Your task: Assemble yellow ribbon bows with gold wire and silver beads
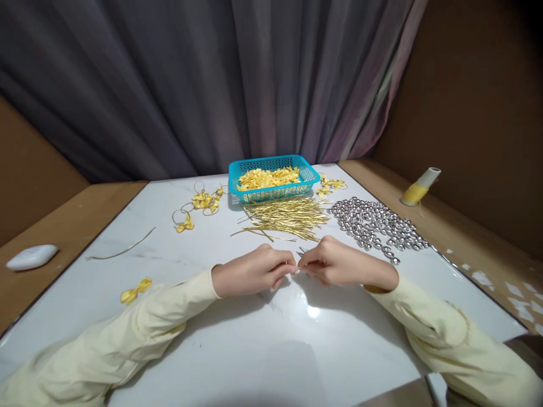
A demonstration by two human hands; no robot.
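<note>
My left hand (254, 271) and my right hand (339, 263) meet at the middle of the white table (263, 339), fingertips pinched together. Both are closed on something small between them that I cannot make out; a thin metal bit shows just above the fingertips. Just beyond my hands lies a heap of gold wire ties (286, 217). To its right spreads a pile of silver bells (375, 223). A teal basket (271, 178) of yellow ribbon bows stands behind the ties.
Finished yellow bows with gold loops (203, 202) lie left of the basket, one more bow (134, 291) near my left sleeve, others (331, 185) right of the basket. A loose gold strand (123, 250), a white oval object (30, 256) and a yellow spool (419, 186) sit at the sides.
</note>
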